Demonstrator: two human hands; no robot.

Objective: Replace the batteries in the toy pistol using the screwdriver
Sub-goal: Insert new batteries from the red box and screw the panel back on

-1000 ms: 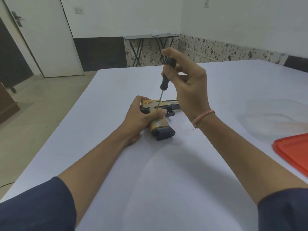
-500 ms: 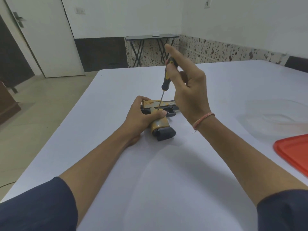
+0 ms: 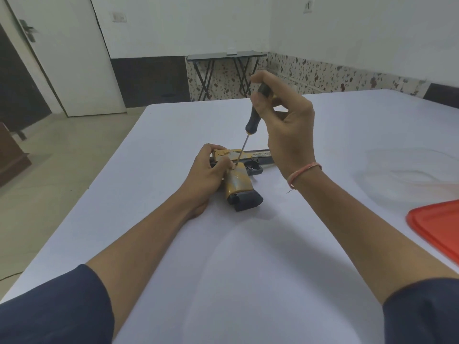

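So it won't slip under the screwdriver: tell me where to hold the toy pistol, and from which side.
Grip the toy pistol at its rear end, coming from the left, as the left hand does. It lies flat on the table, barrel pointing right, and the screwdriver in the right hand comes down onto the top of its handle, so the left side is clear.

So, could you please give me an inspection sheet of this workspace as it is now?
Surface: table, covered in white.
Job's things: toy pistol lying on its side; screwdriver tilted, tip on the pistol above its handle.
Clutter: red lid at the table's right edge.
Grips: left hand holds the toy pistol; right hand pinches the screwdriver handle.
Cables: thin dark cable on the floor, far left.
Surroundings: white door; folding table by the far wall.
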